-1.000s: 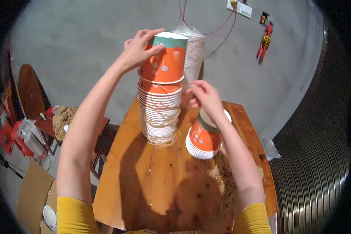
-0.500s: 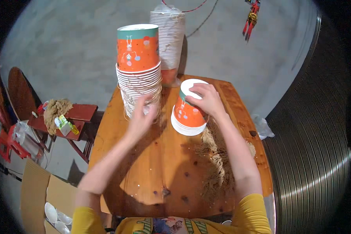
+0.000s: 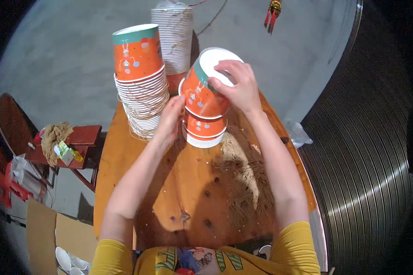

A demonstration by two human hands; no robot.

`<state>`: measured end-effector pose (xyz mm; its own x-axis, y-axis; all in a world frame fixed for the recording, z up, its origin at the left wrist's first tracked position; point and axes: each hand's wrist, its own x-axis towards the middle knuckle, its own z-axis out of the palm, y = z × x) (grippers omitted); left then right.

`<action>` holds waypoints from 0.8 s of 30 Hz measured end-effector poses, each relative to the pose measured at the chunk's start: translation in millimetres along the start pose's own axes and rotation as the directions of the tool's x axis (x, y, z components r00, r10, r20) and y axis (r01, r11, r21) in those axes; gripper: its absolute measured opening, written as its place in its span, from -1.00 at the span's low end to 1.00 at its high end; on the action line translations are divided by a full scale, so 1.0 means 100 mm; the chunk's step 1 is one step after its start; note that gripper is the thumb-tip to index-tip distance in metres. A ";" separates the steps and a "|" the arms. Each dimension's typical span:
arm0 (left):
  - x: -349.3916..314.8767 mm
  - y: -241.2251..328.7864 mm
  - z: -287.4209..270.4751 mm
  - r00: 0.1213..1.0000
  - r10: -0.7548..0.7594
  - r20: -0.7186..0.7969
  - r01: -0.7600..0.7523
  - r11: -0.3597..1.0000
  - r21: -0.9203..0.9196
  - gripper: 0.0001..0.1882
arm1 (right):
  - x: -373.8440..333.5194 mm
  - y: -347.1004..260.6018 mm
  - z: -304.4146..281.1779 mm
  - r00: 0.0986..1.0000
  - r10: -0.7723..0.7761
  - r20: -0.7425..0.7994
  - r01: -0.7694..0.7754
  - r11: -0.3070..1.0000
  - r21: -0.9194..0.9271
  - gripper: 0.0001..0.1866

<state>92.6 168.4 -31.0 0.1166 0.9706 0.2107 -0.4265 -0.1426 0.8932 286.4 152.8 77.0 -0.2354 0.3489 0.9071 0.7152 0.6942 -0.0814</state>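
Orange paper cup (image 3: 202, 94) is upside down, with its white round bottom facing up. It leans a bit, just over a short stack of the same cups (image 3: 204, 126), in front of the person on the wooden table (image 3: 183, 183). The right hand (image 3: 238, 87) has hold of this top cup. Its thumb and fingers curl over the edge of the white bottom, partly spread. The left hand (image 3: 170, 117) is low on the cup's left side. Its fingers are close together, and their tips are by the white rim. I cannot tell if they pinch it.

To the left is a tall stack of cups (image 3: 140, 87), also upside down, with thin tan string (image 3: 144, 103) looped around it. Behind that is another tall stack (image 3: 172, 43), in a clear bag. A bunch of tan strings (image 3: 241, 160) lies on the right part of the table, near the right arm.

Down on the left are a red bench (image 3: 87, 135) with a tan cloth (image 3: 54, 140) on it, and a cardboard box (image 3: 73, 233) with white bowls (image 3: 63, 258) inside. A dark ridged shutter (image 3: 367, 174) is on the right.
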 end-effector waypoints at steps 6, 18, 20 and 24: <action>-0.35 0.51 0.28 0.961 0.125 0.248 0.000 0.894 -0.449 -0.83 | -0.49 -0.24 -0.69 0.985 0.138 -0.108 -0.104 0.956 0.273 -0.61; -1.63 0.68 0.11 0.755 0.178 0.631 -0.656 0.234 0.718 -0.86 | -2.61 -0.40 -1.20 0.699 0.186 0.691 -0.206 0.977 -0.054 -0.74; -1.77 0.57 0.02 0.742 0.128 0.658 -0.670 0.110 0.734 -0.90 | -2.68 -0.42 -1.16 0.676 0.290 0.677 -0.089 0.945 -0.316 -0.78; -1.94 0.50 -0.11 0.736 0.067 0.674 -0.673 -0.036 0.738 -0.86 | -2.48 -0.41 -1.08 0.704 0.228 0.673 0.007 0.945 -0.327 -0.79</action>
<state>38.3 -25.3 -31.5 0.6617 0.5737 0.4827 0.5993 -0.7916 0.1193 386.2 -30.4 -99.7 -0.4457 0.8274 0.3417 0.8895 0.4525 0.0644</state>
